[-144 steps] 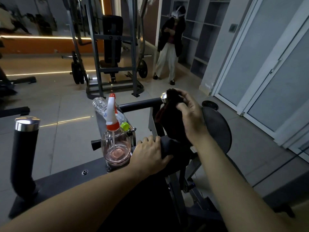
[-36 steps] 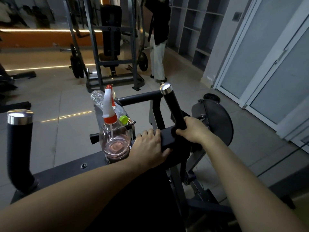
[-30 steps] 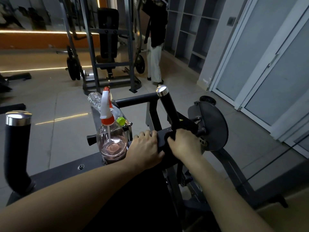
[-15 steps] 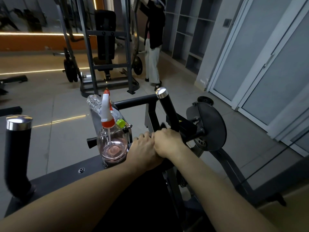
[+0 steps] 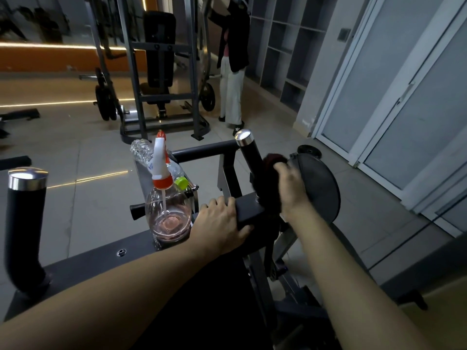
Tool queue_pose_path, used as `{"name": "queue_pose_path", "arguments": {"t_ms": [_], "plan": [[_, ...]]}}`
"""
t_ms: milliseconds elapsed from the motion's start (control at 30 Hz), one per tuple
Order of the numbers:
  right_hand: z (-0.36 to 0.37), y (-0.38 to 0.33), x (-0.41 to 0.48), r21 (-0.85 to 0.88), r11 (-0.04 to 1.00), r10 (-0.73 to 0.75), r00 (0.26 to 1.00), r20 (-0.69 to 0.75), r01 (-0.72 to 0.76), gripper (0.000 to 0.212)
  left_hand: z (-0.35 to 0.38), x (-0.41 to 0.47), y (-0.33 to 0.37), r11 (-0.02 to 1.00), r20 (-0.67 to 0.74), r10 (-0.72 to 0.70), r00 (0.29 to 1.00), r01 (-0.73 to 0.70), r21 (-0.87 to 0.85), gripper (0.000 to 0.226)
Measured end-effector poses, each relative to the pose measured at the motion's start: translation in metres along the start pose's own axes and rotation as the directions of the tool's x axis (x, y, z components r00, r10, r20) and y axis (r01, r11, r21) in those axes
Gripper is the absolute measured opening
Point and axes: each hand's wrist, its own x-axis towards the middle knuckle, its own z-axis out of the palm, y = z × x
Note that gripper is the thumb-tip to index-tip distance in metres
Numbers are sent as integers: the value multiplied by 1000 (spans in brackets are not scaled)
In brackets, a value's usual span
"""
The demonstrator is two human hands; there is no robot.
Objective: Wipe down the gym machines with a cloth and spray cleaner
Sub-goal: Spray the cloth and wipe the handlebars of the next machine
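Observation:
A black gym machine fills the foreground, with an upright chrome-capped handle [image 5: 249, 154] on its right side. My right hand [image 5: 292, 189] grips a dark cloth [image 5: 270, 164] and holds it against the right side of that handle, partway up. My left hand [image 5: 221, 224] rests on the machine's black crossbar [image 5: 249, 209], fingers curled over its edge. A clear spray bottle [image 5: 166, 210] with pink liquid and a white and orange trigger stands on the frame just left of my left hand.
An empty plastic bottle with a green cap [image 5: 161, 161] lies behind the sprayer. A second chrome-capped handle [image 5: 24, 223] rises at the left. A black round disc [image 5: 318, 188] sits right of my hand. A person [image 5: 232, 64] stands by a rack [image 5: 161, 72] behind. Glass doors [image 5: 409, 102] line the right.
My right hand has left the crossbar beside my left hand and risen up the right handle with the cloth. My left hand has stayed on the bar.

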Motion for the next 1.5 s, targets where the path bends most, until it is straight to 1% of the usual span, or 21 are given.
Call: {"name": "queue_pose_path", "arguments": {"t_ms": [67,133,200,333,433,567,600,667,800,867,933,1000,1067,1133,1200,1233,1300,1333,1400,1433,1500], "plan": [[17,14,-3,-67,996,-49,998,39,51,21,1,0,0,1000,-4,-5,1000,5,9,75],[19,23,0,-54,997,-54,998,-34,52,28,2,1,-1,1000,-8,-1,1000,1,10,76],[13,23,12,-63,997,49,994,-94,-55,32,2,1,0,1000,-12,3,1000,-3,13,76],[13,1,27,-69,972,219,971,-96,-226,33,-2,-1,1,1000,-6,1,1000,-1,16,76],[17,-27,28,-95,987,123,987,-102,-133,20,-2,-1,3,999,-15,-13,1000,14,34,72],[27,-61,31,-41,991,-127,992,-14,127,21,-2,0,3,999,-15,-21,1000,21,29,72],[28,-63,32,-6,987,-163,987,4,163,17,-2,1,2,999,-16,-19,1000,20,29,72],[27,-53,35,67,987,-148,988,33,145,10,-2,1,2,999,-16,-19,1000,19,26,72],[18,-3,49,-73,996,-55,998,-14,54,16,-2,0,3,1000,-5,-10,1000,11,5,74],[11,15,51,-199,980,-13,999,-34,6,22,-2,0,1,1000,-9,-8,1000,8,2,73],[1,36,47,-408,912,16,999,-31,-27,28,-1,-1,1,1000,-19,-8,1000,8,9,71],[-10,54,33,-503,863,48,999,-14,-48,31,-2,-1,2,1000,-18,-4,1000,4,6,71],[-16,53,24,-479,875,57,997,-45,-72,28,-3,0,2,1000,-16,3,1000,-3,1,71],[-15,30,25,-342,935,58,991,-119,-95,21,-3,0,1,1000,-10,6,1000,-6,-13,73],[-10,-6,24,-123,991,38,988,-150,-57,14,-2,-1,1,1000,-17,-1,1000,1,0,74],[-7,-25,21,-19,1000,21,991,-130,-24,19,-2,-1,1,1000,-22,-4,1000,4,3,73],[2,-54,16,181,983,-22,1000,8,20,31,-1,0,1,1000,-29,-9,1000,9,9,72],[10,-62,12,261,965,-48,993,104,20,29,0,0,1,1000,-32,-10,999,11,14,72],[25,-60,7,191,971,-179,969,172,145,24,1,1,1,1000,-35,-19,999,20,15,71],[31,-53,9,49,954,-301,941,151,297,26,2,2,1,1000,-34,-25,999,25,16,71],[38,-33,15,-144,834,-514,845,146,532,39,3,2,1,999,-31,-25,999,26,21,72]]}}
